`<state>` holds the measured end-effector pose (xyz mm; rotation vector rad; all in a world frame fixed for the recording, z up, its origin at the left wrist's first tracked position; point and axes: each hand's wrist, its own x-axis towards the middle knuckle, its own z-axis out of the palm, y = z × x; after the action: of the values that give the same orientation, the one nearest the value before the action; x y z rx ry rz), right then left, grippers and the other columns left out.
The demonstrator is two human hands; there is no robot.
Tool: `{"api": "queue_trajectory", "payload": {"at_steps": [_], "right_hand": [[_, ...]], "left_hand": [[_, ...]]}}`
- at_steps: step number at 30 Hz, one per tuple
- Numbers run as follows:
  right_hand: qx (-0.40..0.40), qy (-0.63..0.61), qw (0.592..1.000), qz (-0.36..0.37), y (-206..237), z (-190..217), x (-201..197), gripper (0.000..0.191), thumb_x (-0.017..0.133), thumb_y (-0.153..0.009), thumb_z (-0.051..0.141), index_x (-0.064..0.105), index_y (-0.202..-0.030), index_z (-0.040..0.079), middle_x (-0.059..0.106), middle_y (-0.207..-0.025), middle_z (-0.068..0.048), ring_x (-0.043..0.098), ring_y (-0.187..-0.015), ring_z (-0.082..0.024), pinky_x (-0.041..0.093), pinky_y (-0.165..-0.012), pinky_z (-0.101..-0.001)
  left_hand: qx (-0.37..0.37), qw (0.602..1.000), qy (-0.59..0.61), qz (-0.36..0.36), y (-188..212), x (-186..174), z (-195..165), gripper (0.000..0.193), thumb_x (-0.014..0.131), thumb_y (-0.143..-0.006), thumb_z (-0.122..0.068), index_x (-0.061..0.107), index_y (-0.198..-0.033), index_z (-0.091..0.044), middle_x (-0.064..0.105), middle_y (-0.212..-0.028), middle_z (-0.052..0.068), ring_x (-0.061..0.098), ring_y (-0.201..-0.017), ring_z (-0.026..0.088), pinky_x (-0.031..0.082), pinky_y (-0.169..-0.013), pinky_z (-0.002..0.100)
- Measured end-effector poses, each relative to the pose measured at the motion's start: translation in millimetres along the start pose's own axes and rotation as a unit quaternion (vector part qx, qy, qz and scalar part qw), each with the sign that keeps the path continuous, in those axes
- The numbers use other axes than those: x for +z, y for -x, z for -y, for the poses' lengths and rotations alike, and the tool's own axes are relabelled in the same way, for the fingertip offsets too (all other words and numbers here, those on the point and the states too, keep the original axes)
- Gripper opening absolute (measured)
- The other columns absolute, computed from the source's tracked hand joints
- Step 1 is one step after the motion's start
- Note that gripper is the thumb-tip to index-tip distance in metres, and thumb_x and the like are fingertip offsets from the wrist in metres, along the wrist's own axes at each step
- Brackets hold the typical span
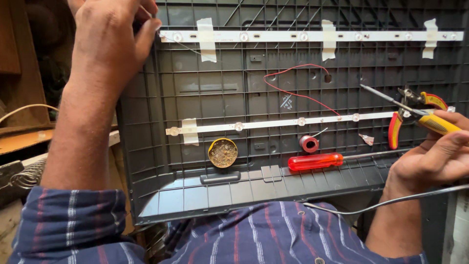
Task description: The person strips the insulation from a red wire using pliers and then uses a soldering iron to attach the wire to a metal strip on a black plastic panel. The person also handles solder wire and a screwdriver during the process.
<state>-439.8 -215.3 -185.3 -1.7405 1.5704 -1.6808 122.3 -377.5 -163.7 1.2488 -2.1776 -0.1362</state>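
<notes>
My left hand (110,36) sat at the upper left of the frame, fingers pinched together at the end of the upper LED strip (312,36), though I could not tell whether anything thin lay between them. My right hand (437,156), at the right edge, was closed round the yellow handle of the soldering iron (405,108), its tip pointing up and left over the grey back panel (195,93) and hanging just above the lower LED strip (273,124). Its cable (391,200) trailed across my lap.

The risk, as I judged it, lay in that hot tip: it hovered close to the red wire (293,93) and the pliers (415,115), and a slip could have scorched the insulation or the plastic ribs. The flux tin (223,152), solder spool (309,143) and red screwdriver (317,161) rested loose low on the sloped panel, so a nudge from my wrist could have sent them sliding off.
</notes>
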Motion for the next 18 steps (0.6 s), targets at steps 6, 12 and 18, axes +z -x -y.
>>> {"api": "queue_trajectory", "payload": {"at_steps": [6,12,18], "right_hand": [[0.009,0.004,1.0,-0.004,1.7,-5.8,-1.4,0.046,0.04,-0.125,0.03,0.054,-0.126,-0.013,0.06,-0.119,-0.017,0.064,-0.104,-0.023,0.057,-0.095,-0.029],[0.003,0.033,0.999,0.009,1.1,-2.2,-1.9,0.043,0.036,-0.127,0.029,0.053,-0.127,-0.011,0.059,-0.122,-0.017,0.065,-0.106,-0.023,0.058,-0.098,-0.0292],[-0.003,0.057,0.998,0.024,2.1,-0.2,-1.4,0.043,0.032,-0.127,0.029,0.053,-0.129,-0.01,0.059,-0.122,-0.016,0.066,-0.107,-0.023,0.06,-0.1,-0.0299]], "left_hand": [[0.039,0.998,-0.057,-0.008,0.6,-5.6,-9.6,0.011,0.081,-0.091,-0.003,0.075,-0.098,-0.008,0.07,-0.096,0.005,0.066,-0.097,0.027,0.048,-0.086,0.042],[0.057,0.997,-0.049,0.03,4.8,-8.5,-6.0,0.025,0.072,-0.087,0.006,0.08,-0.099,-0.014,0.071,-0.103,0.003,0.065,-0.105,0.024,0.048,-0.098,0.039],[0.075,0.991,-0.1,0.045,19.9,-6.5,-2.6,0.026,0.067,-0.088,0.005,0.078,-0.105,-0.012,0.072,-0.11,0.0,0.062,-0.113,0.018,0.044,-0.11,0.034]]}}
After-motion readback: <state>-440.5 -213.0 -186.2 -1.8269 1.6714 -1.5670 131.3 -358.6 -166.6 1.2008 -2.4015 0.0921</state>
